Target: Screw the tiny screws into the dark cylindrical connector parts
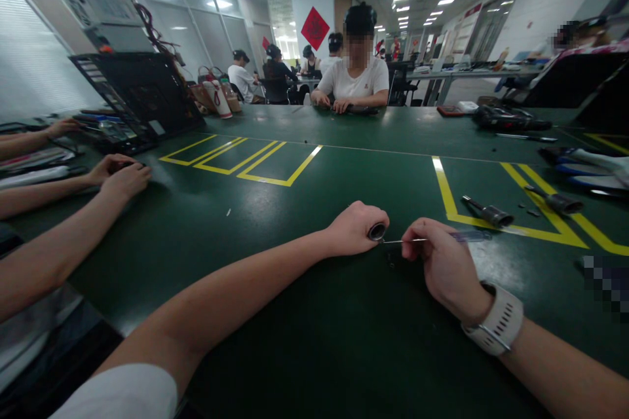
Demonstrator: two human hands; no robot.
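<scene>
My left hand (354, 229) is closed around a dark metal socket (377, 231), its round hollow end facing toward me. The rest of the socket is hidden in my fist. A slim screwdriver (470, 236) with a translucent handle is pinched in my right hand (437, 258). Its thin shaft points left, and the tip is right by the lower rim of the socket; contact is too small to judge. A few tiny dark pieces (390, 260) lie on the green table (295, 314) just below the tip.
Two similar sockets with shanks, a near one (496, 216) and a farther one (565, 201), lie at right by yellow tape (535, 232) with small bits between. Blue-handled pliers (590, 167) are beyond. A neighbour's hands (120, 173) work at left; another person sits opposite.
</scene>
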